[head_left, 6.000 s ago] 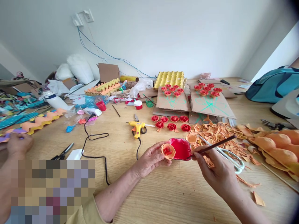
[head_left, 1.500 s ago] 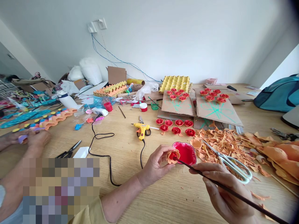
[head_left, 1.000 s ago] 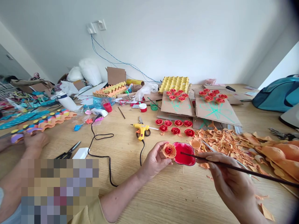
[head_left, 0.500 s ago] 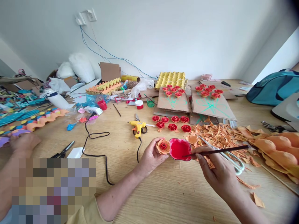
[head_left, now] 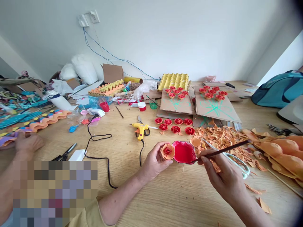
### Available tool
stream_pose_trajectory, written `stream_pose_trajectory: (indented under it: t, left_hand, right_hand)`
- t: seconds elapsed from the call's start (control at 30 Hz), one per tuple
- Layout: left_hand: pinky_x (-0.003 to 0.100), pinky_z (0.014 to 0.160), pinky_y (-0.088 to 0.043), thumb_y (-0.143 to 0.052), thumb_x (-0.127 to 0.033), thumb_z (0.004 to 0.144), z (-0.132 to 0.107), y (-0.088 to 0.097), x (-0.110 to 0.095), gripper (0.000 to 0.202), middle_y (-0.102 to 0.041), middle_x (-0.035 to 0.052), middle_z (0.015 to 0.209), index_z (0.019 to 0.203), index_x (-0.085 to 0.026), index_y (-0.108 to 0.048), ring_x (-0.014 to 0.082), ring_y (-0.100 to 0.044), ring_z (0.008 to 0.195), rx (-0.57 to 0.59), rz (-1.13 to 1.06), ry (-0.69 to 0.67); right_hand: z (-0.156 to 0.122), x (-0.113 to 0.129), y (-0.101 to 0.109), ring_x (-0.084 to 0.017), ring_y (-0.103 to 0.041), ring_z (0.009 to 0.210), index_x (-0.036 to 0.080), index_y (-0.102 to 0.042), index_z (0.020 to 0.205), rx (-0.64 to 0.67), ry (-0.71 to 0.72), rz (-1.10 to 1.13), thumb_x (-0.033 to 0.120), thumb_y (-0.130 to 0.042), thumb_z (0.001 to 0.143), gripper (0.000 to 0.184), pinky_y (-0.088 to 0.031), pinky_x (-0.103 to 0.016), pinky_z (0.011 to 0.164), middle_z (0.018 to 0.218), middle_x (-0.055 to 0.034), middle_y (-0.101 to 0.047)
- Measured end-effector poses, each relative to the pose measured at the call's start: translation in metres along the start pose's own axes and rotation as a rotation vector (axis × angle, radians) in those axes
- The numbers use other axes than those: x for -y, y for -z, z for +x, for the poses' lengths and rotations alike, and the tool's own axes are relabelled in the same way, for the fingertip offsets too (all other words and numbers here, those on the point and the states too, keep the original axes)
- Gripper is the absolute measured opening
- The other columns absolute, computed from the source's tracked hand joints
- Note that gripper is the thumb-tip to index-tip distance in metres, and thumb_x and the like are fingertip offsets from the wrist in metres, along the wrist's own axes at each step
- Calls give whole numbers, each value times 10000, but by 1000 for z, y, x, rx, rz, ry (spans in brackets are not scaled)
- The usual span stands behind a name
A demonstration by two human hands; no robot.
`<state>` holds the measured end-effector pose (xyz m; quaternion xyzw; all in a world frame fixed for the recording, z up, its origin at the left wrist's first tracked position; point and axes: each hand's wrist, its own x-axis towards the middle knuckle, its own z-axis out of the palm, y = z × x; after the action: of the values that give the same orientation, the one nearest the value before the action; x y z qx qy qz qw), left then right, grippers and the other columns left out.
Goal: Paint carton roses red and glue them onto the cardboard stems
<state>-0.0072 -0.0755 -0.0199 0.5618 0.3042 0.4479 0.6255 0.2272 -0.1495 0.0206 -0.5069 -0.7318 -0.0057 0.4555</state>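
Observation:
My left hand (head_left: 153, 162) pinches an orange paper rose (head_left: 167, 151) whose centre is painted red, held just left of a small dish of red paint (head_left: 184, 152) on the wooden table. My right hand (head_left: 223, 176) grips a thin dark paintbrush (head_left: 222, 150); its tip rests at the dish's right rim. Several finished red roses (head_left: 174, 123) lie in two rows behind the dish.
A yellow glue gun (head_left: 140, 128) with black cord lies left of the roses. Orange scraps (head_left: 224, 138), white-handled scissors (head_left: 234, 159) and orange egg trays (head_left: 284, 151) fill the right. Cardboard sheets (head_left: 214, 107) carry more roses. Another person's hand (head_left: 27, 143) works at far left near black scissors (head_left: 65, 153).
The brush went from touching the rose to dipping in the paint dish, and now its tip sits at the dish's right rim. My left hand kept the rose beside the dish.

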Motion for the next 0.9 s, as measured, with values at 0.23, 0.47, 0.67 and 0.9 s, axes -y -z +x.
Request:
stream_pose_trajectory:
  t: [0.23, 0.47, 0.67, 0.9]
  left_hand:
    - [340, 957, -524, -830, -235, 751, -4, 1, 2, 572, -676, 100, 1194, 1266, -200, -583, 241, -651, 1090, 69, 142, -28]
    - [347, 981, -520, -765, -172, 773, -8, -3, -5, 496, -657, 94, 1177, 1229, -192, -573, 235, -642, 1099, 117, 248, -64]
    - [341, 979, -524, -729, -137, 793, -8, -4, -8, 488, -656, 99, 1197, 1256, -191, -583, 232, -646, 1106, 148, 287, -93]
    - [334, 964, -535, -733, -140, 794, -9, -3, -7, 492, -655, 91, 1193, 1262, -197, -593, 230, -646, 1113, 159, 306, -122]
  right_hand:
    - [-8, 4, 6, -192, -713, 1018, 217, -614, 1114, -98, -10, 314, 77, -514, 987, 214, -573, -316, 882, 1087, -78, -718]
    - [-6, 14, 6, -162, -684, 1065, 206, -570, 1158, 69, 158, 350, -20, -448, 953, 328, -561, -270, 899, 1118, -86, -697]
    - [-5, 15, 5, -162, -696, 1026, 194, -562, 1158, 110, 201, 315, -9, -453, 947, 312, -571, -251, 865, 1100, -104, -703]
    - [-4, 14, 2, -139, -704, 1025, 173, -566, 1178, 174, 237, 256, -6, -471, 941, 311, -563, -217, 893, 1130, -117, -698]
